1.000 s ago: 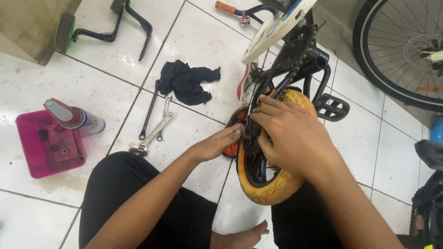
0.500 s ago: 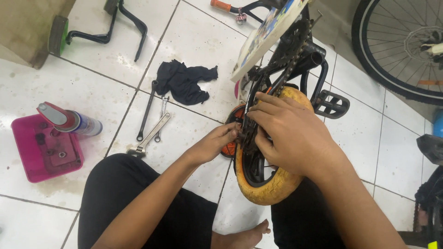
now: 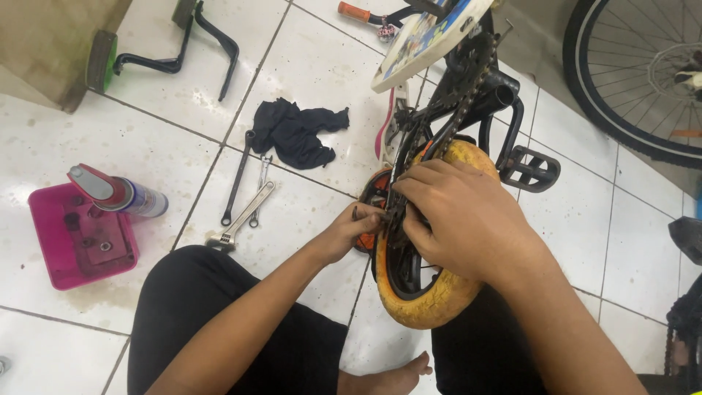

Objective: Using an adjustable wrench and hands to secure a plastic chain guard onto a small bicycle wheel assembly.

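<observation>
Left hand: the left hand point(image 3: 349, 232) reaches in from the left to the hub of the wheel point(image 3: 431, 292), fingers pinched on a small dark part at the axle; what the part is I cannot tell.
Right hand: the right hand point(image 3: 468, 216) lies over the top of the wheel, fingers curled down around the chain point(image 3: 468, 95) and the hub area, closed on them.
Wheel: small, with a yellow tyre, upright between the person's knees on a small bike turned upside down.
Chain: runs from under the right hand up to the crank, beside a black pedal point(image 3: 532, 170).
Floor: white tiles point(image 3: 146, 132), spotted with grime.
Tools: an adjustable wrench point(image 3: 240, 219) and two slim spanners lie just left of the left hand, apart from it.
Rag: a black rag point(image 3: 296, 134) lies beyond the tools.
Tray: a pink tray point(image 3: 77, 241) sits far left, with a spray can point(image 3: 117, 194) lying across its far edge.
Other: a big spoked wheel point(image 3: 632, 73) stands at the top right.
</observation>
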